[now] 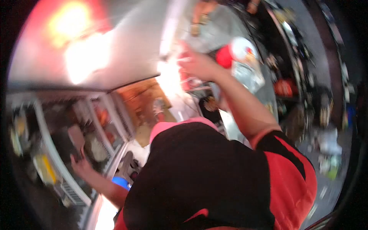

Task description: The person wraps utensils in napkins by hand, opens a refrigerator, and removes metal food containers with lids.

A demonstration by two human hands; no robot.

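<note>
My left hand [81, 165] reaches into an open shelved unit at the lower left, its thumb and forefinger apart. Just beyond the fingertips is a pale pinkish flat piece [76, 137]; whether they touch it I cannot tell. My right hand [201, 66] is stretched forward at upper middle, fingers bent and blurred. Around those fingers is a shiny, partly clear and reddish thing [186, 78], too washed out by glare to name. A red and white round container [243, 49] and a clear plastic bag [247, 74] lie beyond my right forearm.
White-edged shelves [48, 134] hold several packets, one yellow and white [45, 168]. A bright metallic panel [130, 42] fills the upper left. Brown cardboard [140, 97] lies near a shoe [158, 105]. Another person's banded limb [199, 17] shows at the top. Cluttered shelving [303, 73] lines the right.
</note>
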